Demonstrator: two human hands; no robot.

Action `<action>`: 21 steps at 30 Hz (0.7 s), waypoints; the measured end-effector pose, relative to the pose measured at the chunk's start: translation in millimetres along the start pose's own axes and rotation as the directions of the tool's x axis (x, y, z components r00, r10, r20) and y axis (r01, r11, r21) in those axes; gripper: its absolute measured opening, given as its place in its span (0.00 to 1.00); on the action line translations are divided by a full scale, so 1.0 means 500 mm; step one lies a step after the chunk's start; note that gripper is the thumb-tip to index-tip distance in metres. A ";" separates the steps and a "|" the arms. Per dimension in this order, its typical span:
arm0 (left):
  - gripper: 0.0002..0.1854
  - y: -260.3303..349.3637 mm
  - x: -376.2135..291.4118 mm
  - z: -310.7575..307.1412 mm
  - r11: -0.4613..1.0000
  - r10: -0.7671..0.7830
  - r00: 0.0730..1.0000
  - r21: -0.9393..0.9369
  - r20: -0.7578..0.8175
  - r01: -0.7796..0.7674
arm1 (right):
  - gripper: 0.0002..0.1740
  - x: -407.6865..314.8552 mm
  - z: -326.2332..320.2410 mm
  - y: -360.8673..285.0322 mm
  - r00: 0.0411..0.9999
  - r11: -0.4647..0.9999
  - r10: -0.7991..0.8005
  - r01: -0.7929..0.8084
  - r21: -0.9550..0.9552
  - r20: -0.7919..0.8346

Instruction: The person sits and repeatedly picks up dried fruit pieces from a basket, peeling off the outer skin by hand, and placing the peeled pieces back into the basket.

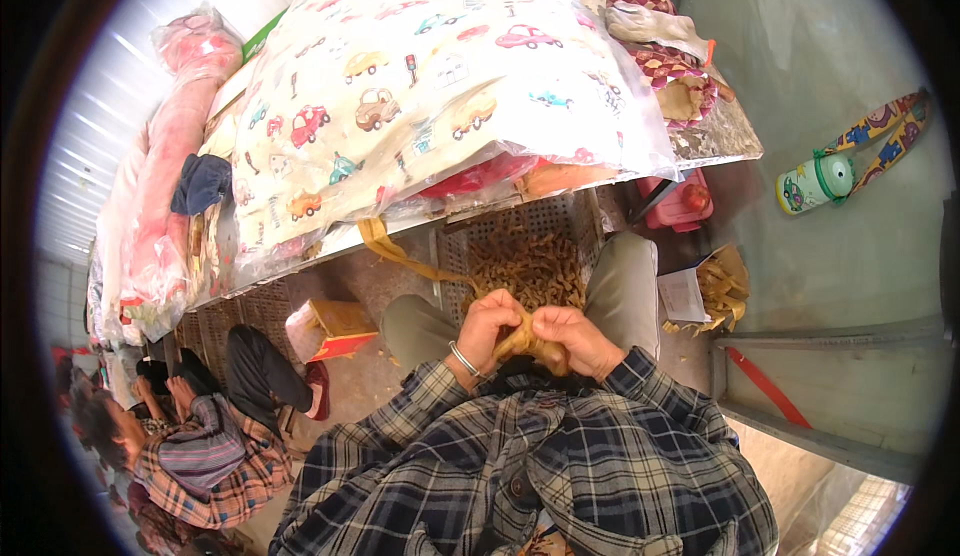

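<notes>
My left hand point(489, 331), with a silver bracelet at the wrist, pinches a yellowish-brown pliable strip point(525, 338) at my lap. My right hand point(574, 335) grips the same bunched material from the other side, the two hands close together. A long strip point(397, 250) of similar colour runs from the table edge down towards my left hand. Just beyond my hands, between my knees, a perforated crate point(454, 256) holds many small brown twisted or knotted pieces point(529, 263). What exactly the material is, I cannot tell.
A table point(720, 132) ahead bears a plastic-wrapped, car-printed bundle point(420, 68), gloves point(656, 31) and a dark blue cloth point(202, 183). An open box point(686, 293) of yellowish strips stands right, a cardboard box point(337, 327) left. A co-worker point(202, 451) sits at left. A bottle point(814, 183) lies right.
</notes>
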State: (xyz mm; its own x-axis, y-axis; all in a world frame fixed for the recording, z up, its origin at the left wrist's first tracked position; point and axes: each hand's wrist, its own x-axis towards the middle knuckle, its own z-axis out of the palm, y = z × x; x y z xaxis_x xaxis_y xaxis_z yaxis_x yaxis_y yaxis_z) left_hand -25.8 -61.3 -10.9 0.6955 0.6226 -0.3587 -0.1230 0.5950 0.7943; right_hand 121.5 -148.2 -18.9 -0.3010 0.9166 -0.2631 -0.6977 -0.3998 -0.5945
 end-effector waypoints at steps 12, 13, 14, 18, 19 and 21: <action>0.16 0.059 -0.072 0.002 0.824 -0.159 0.967 0.566 0.199 0.019 | 0.08 0.013 -0.011 -0.021 0.795 0.452 -0.607 0.361 -0.816 0.015; 0.15 0.058 -0.080 -0.011 0.854 -0.206 0.963 0.513 0.174 0.090 | 0.09 0.009 -0.059 -0.039 0.742 0.711 -0.572 0.235 -0.663 -0.350; 0.15 0.056 -0.078 -0.035 0.875 -0.246 0.957 0.460 0.153 0.152 | 0.10 0.005 -0.101 -0.033 0.746 0.663 -0.591 0.233 -0.712 -0.306; 0.12 0.071 -0.072 -0.017 0.906 -0.391 0.902 0.247 0.182 0.343 | 0.12 0.012 -0.106 -0.046 0.759 0.459 -0.633 0.210 -0.863 -0.153; 0.12 0.079 -0.070 -0.004 0.902 -0.411 0.890 0.229 0.198 0.366 | 0.13 0.011 -0.094 -0.055 0.757 0.420 -0.640 0.205 -0.884 -0.129; 0.11 0.076 -0.061 -0.023 0.833 -0.531 0.815 0.317 0.233 0.453 | 0.14 0.005 -0.073 -0.076 0.755 0.336 -0.652 0.195 -0.922 -0.078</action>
State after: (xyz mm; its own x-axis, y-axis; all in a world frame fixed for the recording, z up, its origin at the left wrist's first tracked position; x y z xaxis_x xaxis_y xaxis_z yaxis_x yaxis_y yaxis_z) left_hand -59.9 -51.7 24.7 0.7968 0.0726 -0.5999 0.4371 0.6163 0.6551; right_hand 171.4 -130.9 -24.7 0.2782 0.9518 0.1295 0.3062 0.0399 -0.9511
